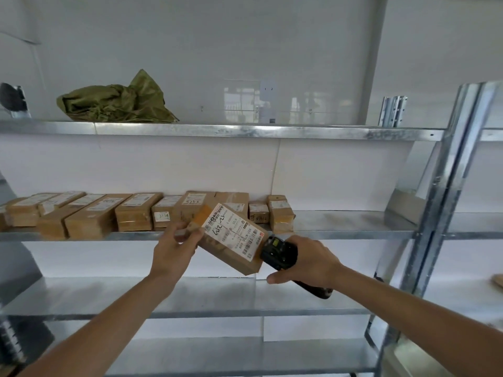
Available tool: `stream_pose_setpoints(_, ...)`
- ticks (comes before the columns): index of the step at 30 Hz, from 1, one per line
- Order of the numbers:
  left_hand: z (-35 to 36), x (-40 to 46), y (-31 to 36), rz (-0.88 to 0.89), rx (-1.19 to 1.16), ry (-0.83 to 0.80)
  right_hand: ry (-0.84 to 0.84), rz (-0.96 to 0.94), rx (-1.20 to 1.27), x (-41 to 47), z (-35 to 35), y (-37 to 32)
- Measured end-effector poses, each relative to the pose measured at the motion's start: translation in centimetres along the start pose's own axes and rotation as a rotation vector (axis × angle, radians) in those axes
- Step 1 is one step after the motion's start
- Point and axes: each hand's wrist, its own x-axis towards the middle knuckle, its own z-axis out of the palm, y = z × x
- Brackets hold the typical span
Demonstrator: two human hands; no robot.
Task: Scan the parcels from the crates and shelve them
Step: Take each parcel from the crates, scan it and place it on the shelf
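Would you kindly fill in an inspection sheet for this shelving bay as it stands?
Surface: middle shelf, galvanised metal, bare at its right end.
Job's things: held parcel, label up, tilted; row of parcels along the middle shelf; scanner pointed at the label's end.
Clutter: green sack crumpled on the top shelf.
Hands: left hand grips the held parcel; right hand grips the scanner.
Cables: nothing seen.
Surroundings: white wall behind; metal upright at right.

A row of parcels [109, 213] lies on the middle shelf [340, 224]; a crumpled sack [114, 103] sits on the shelf above [245, 131], left.
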Motion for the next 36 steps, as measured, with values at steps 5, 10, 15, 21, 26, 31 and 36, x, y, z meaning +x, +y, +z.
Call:
stream_pose_setpoints(5, 5.5, -1.6, 0.6, -0.055, -0.062, -0.085, 0.027, 0.029, 0.226, -1.4, -0.6, 3.5)
stream_pose_setpoints(10, 10.3, -3.2, 0.9, -0.073, -0.058, -0.185, 0.139, 0.056, 0.361, -2.4, -1.6, 7.7)
stream_pose_setpoints(15, 14.4, -3.2, 1.3, -0.064, -0.029, -0.283, 0.212, 0.129, 0.446, -2.5, -2.7, 11.8)
stream_pose_setpoints(21, 20.1, -1.7, 0.9, 0.004, 0.039, -0.348, 0.266, 0.192, 0.434, -1.1, -4.1, 16.5)
stream_pose_setpoints(26, 25.4, 0.7, -0.5, 0.089, 0.072, -0.497, 0.304, 0.219, 0.42, 2.1, -5.8, 21.0)
stream_pose_setpoints(31, 30.4, 3.6, -1.3, 0.164, 0.13, -0.615, 0.298, 0.255, 0.32, 6.8, -8.1, 25.3)
stream_pose_setpoints(36, 33.6, 6.5, -2.0, 0.068, 0.005, -0.635, 0.264, 0.253, 0.255, 11.5, -9.1, 28.1)
